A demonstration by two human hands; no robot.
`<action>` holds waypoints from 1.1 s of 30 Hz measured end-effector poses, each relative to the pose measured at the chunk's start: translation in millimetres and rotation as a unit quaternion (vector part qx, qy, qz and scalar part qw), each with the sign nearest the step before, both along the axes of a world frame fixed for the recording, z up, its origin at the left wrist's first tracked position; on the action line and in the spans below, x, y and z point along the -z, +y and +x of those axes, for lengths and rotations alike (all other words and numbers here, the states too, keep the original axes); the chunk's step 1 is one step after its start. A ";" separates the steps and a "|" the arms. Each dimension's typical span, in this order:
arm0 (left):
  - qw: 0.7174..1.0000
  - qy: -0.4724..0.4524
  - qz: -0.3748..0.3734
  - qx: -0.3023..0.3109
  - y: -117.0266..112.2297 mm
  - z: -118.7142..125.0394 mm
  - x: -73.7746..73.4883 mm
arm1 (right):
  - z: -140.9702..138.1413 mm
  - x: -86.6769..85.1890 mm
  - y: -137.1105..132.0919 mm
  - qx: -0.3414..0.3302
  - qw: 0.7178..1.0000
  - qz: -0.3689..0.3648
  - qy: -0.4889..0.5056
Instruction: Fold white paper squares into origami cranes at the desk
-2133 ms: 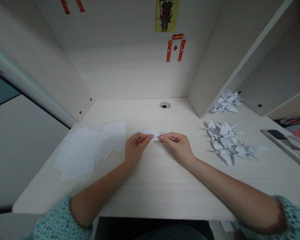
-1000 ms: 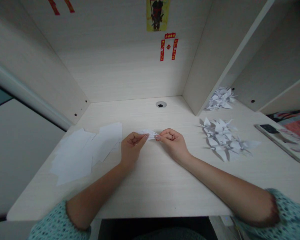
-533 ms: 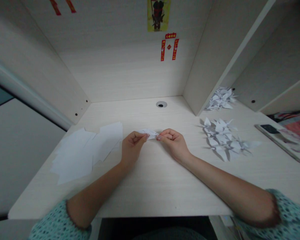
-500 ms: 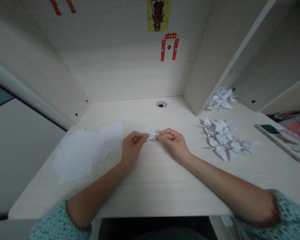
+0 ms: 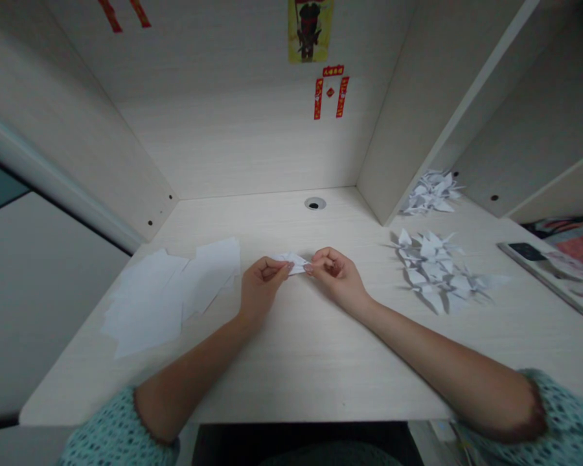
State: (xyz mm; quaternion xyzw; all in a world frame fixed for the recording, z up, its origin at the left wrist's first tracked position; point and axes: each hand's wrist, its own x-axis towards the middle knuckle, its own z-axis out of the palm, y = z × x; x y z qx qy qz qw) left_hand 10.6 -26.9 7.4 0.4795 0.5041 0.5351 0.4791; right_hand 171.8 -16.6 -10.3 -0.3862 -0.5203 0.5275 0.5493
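Note:
Between my two hands, just above the desk, is a small piece of folded white paper (image 5: 297, 263). My left hand (image 5: 262, 285) pinches its left part between thumb and fingers. At the right end, the thumb and fingertips of my right hand (image 5: 337, 275) close on the paper's tip. The fingers partly hide the folds. To the left lie loose sheets of white paper (image 5: 148, 301), overlapping one another. On the right sits a group of folded white paper cranes (image 5: 430, 262), resting on the desk.
A second heap of folded paper pieces (image 5: 432, 192) lies behind the divider panel (image 5: 393, 149). A phone (image 5: 548, 278) rests at the far right, beside some reddish cloth (image 5: 580, 243). A round cable hole (image 5: 315, 204) is at the back of the desk (image 5: 291, 375).
My left hand has shifted slightly right along the folded paper, closer to my right hand. The right hand stays nearly where it was, still pinching the tip.

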 end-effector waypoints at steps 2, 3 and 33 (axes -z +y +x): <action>1.000 0.005 0.009 0.005 -1.8 0.8 0.4 | -1.8 -1.7 -2.4 -0.009 1.000 0.019 -0.015; 1.000 0.014 0.018 0.008 -2.8 1.0 0.3 | -2.9 -2.7 -3.7 -0.012 0.999 0.025 -0.019; 1.000 -0.025 0.016 -0.005 0.8 1.0 -2.1 | -3.2 -5.6 -5.7 -0.017 0.999 -0.044 -0.021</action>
